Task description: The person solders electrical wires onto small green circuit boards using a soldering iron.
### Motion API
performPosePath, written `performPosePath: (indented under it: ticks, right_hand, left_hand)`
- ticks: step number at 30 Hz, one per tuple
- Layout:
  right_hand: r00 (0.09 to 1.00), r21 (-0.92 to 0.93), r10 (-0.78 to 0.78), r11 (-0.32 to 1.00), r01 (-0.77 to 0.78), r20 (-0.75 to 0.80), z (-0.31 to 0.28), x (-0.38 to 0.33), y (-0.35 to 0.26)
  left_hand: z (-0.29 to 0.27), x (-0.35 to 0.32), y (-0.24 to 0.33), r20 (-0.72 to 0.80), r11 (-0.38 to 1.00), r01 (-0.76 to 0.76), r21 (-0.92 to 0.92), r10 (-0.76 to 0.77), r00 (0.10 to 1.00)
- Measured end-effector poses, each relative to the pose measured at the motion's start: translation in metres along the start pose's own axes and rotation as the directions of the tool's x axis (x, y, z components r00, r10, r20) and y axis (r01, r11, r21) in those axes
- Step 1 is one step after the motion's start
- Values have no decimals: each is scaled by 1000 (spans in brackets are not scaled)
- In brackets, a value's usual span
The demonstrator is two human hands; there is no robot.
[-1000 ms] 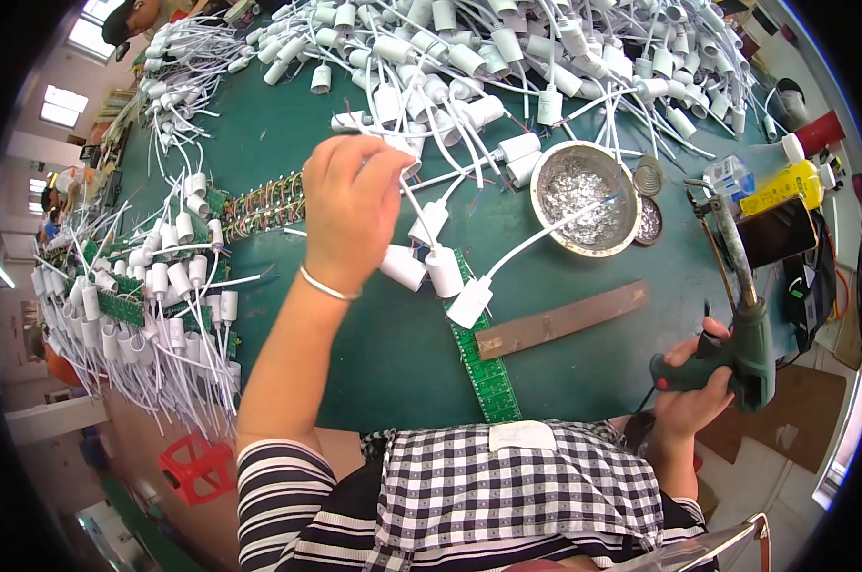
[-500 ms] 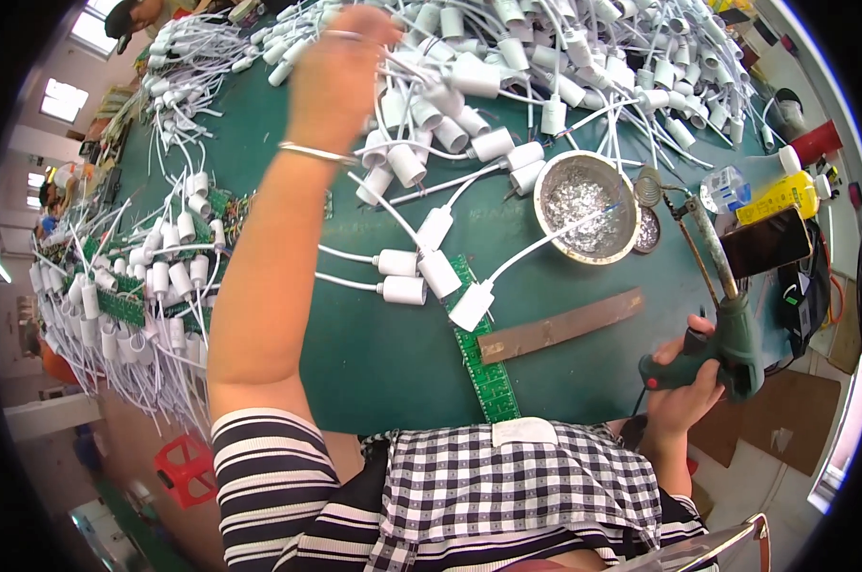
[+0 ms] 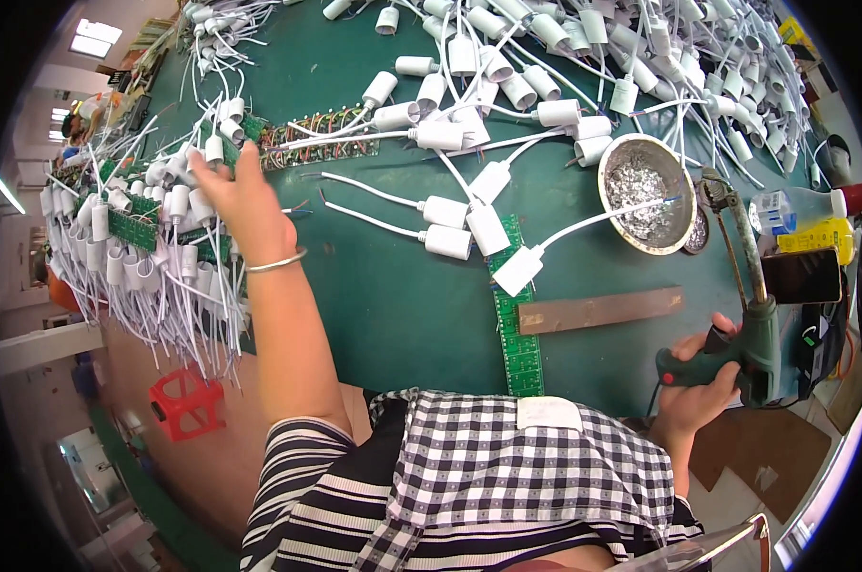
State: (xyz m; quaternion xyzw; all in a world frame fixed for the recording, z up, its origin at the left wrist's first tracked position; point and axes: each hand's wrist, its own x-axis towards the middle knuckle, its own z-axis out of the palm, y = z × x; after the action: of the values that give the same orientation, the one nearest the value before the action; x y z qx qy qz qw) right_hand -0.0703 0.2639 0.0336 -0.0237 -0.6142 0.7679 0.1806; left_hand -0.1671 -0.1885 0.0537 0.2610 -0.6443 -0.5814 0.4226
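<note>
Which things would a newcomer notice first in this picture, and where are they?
Probably the heap of white corded cylinders across the far side of the table. Then the green tool in the right hand and, beyond it leftward, the bowl of silvery scraps.

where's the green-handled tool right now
In the head view, the green-handled tool is on the right, in the right hand, to the right of the brown bar, its upper end near the bowl.

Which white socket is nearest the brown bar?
The white socket whose cable reaches over the round bowl; all others lie farther from the brown bar.
</note>
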Motion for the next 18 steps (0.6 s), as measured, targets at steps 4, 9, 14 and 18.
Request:
performPosePath:
  ticks: [4,9,14,18]
  right_hand:
    - [999,-4,14,1000,-14,49,-1,-2,-1]
    - [997,-9,-11,1000,12,79,3,-7,-5]
    - [994,-29,48,999,-46,101,1,-15,-7]
    - [986,80,132,987,-141,106,15,-18,-3]
  left_hand:
    - [33,-17,24,681,456,-834,311,506,530]
    - [65,0,-17,882,726,-585,361,-62,468]
    - [58,17,-23,942,808,-526,267,-103,320]
    - [48,3,5,703,890,-456,1,324,633]
